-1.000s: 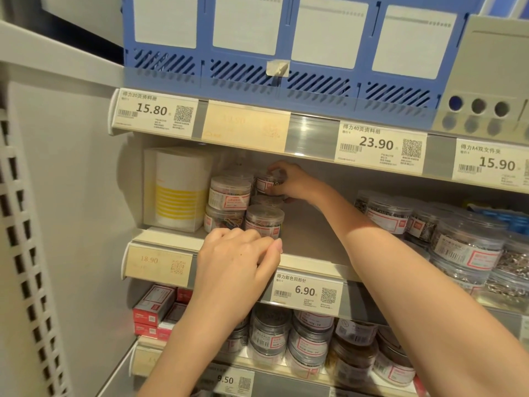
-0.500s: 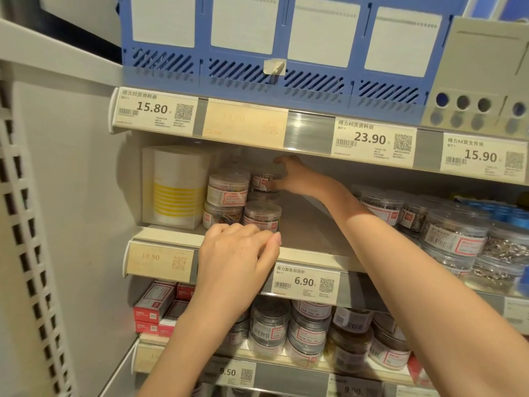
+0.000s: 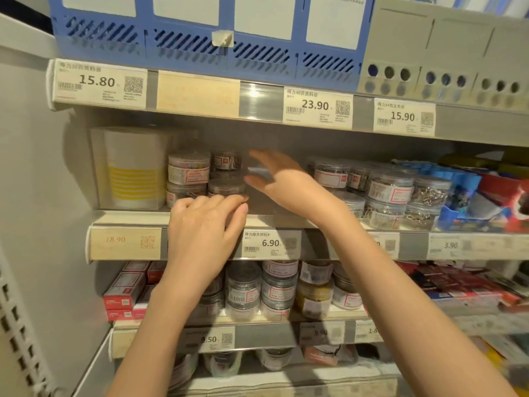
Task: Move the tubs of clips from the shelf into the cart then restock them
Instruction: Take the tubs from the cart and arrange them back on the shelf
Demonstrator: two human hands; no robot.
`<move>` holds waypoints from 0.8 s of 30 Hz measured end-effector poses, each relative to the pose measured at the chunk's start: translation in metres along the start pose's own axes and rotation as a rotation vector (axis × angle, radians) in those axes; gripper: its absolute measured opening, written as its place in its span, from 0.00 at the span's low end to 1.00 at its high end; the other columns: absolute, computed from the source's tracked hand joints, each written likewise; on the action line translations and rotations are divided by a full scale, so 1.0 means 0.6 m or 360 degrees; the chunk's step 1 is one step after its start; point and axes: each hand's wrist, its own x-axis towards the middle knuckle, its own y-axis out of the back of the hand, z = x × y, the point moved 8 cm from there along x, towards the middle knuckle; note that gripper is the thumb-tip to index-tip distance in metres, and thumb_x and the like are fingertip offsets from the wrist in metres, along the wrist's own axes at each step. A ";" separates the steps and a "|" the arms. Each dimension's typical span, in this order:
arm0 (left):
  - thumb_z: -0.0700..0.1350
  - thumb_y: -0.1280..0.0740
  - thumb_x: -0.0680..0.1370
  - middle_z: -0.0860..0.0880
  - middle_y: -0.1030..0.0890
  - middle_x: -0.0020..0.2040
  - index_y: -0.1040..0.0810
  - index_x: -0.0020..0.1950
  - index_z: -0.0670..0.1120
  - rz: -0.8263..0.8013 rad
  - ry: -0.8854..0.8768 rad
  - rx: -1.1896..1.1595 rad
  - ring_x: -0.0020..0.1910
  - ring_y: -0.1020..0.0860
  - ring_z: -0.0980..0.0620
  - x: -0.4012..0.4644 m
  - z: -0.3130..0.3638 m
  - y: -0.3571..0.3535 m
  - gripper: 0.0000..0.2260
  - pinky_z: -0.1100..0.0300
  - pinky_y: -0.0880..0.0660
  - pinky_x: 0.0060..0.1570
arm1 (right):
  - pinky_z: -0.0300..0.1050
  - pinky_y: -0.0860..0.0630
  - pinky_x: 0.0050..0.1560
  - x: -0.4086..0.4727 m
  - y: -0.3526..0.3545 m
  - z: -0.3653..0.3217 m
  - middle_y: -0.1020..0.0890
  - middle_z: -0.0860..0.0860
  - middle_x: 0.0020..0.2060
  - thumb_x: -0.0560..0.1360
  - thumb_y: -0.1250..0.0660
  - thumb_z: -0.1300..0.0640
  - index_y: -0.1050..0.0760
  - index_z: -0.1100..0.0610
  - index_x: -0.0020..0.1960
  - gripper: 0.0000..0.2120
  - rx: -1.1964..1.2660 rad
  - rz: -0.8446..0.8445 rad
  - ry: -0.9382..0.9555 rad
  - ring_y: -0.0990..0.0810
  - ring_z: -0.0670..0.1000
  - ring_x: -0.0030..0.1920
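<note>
Right hand (image 3: 274, 179) — fingers motion-blurred

The file boxes (image 3: 200, 38) on the top shelf are blue with white panels and slanted slots; the ones beside them (image 3: 438, 53) are grey with round holes. A white package (image 3: 128, 167) bears yellow stripes. The clear tubs (image 3: 189, 170) carry white labels edged in red. Lower down, small boxes (image 3: 120, 296) are red.

Two bare forearms — no sleeves, rings or watch.
</note>
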 end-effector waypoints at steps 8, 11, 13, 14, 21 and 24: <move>0.65 0.52 0.72 0.57 0.22 0.58 0.29 0.66 0.58 -0.0259 -0.0060 -0.0270 0.60 0.27 0.53 -0.005 0.021 0.003 0.27 0.58 0.41 0.54 | 0.51 0.39 0.69 -0.128 0.023 -0.011 0.30 0.51 0.67 0.79 0.41 0.49 0.37 0.54 0.72 0.23 -0.0340 0.0294 0.0125 0.36 0.52 0.69; 0.64 0.48 0.73 0.56 0.23 0.60 0.28 0.66 0.56 -0.0248 -0.0103 -0.0328 0.62 0.28 0.52 -0.021 0.046 0.008 0.25 0.52 0.38 0.60 | 0.51 0.49 0.73 -0.181 0.024 0.002 0.34 0.52 0.71 0.79 0.40 0.51 0.36 0.56 0.72 0.23 -0.0355 0.0399 0.0159 0.41 0.52 0.73; 0.62 0.46 0.74 0.53 0.23 0.60 0.28 0.66 0.54 -0.0220 -0.0150 -0.0324 0.63 0.28 0.50 -0.035 0.072 0.007 0.24 0.47 0.38 0.64 | 0.52 0.50 0.73 -0.221 0.026 0.015 0.34 0.54 0.72 0.79 0.40 0.50 0.35 0.58 0.71 0.24 -0.0379 0.0475 0.0155 0.41 0.53 0.74; 0.61 0.46 0.75 0.52 0.23 0.61 0.28 0.66 0.54 -0.0228 -0.0160 -0.0341 0.64 0.29 0.49 -0.043 0.085 0.003 0.23 0.46 0.39 0.67 | 0.52 0.49 0.73 -0.241 0.026 0.024 0.34 0.54 0.72 0.78 0.41 0.49 0.34 0.58 0.71 0.24 -0.0391 0.0488 0.0130 0.41 0.53 0.74; 0.59 0.44 0.75 0.50 0.27 0.65 0.28 0.67 0.51 -0.0394 -0.0210 -0.0573 0.70 0.35 0.48 -0.140 0.211 -0.052 0.23 0.45 0.43 0.71 | 0.54 0.49 0.72 -0.412 0.009 0.131 0.38 0.53 0.74 0.77 0.48 0.43 0.37 0.56 0.73 0.28 -0.0466 0.0353 -0.0195 0.42 0.52 0.74; 0.59 0.46 0.75 0.52 0.28 0.66 0.29 0.67 0.53 -0.0520 -0.0201 -0.0694 0.70 0.36 0.51 -0.193 0.267 -0.077 0.24 0.51 0.48 0.73 | 0.53 0.50 0.71 -0.498 -0.005 0.175 0.38 0.52 0.74 0.77 0.48 0.43 0.38 0.56 0.73 0.28 -0.0484 0.0299 -0.0364 0.42 0.52 0.74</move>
